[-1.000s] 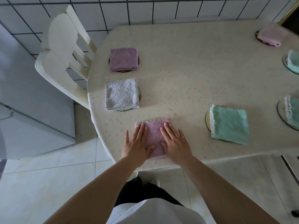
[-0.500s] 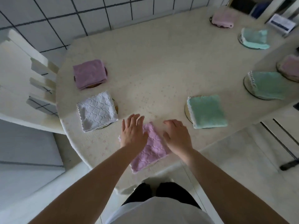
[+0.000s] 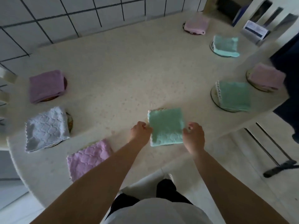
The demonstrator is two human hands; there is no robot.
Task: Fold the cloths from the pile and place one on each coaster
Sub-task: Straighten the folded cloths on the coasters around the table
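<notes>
A folded green cloth [image 3: 165,126] lies near the front edge of the table [image 3: 129,70], and its coaster barely shows beneath it. My left hand [image 3: 140,130] pinches its left edge with curled fingers. My right hand [image 3: 194,135] pinches its right edge the same way. A folded pink cloth [image 3: 89,156] lies free to the left, partly behind my left forearm. Round the table, folded cloths sit on coasters: white [image 3: 46,128], purple [image 3: 46,85], green [image 3: 234,95], pink [image 3: 267,76], green [image 3: 225,45] and pink [image 3: 195,25].
A white chair [image 3: 4,88] stands at the table's left end. A tiled wall [image 3: 80,13] runs behind. A person in dark clothes [image 3: 289,62] stands at the right edge. A small box [image 3: 255,29] sits at the far right.
Both hands have left the pink cloth and moved right to the edges of the near green cloth. The view has swung right, showing more cloths.
</notes>
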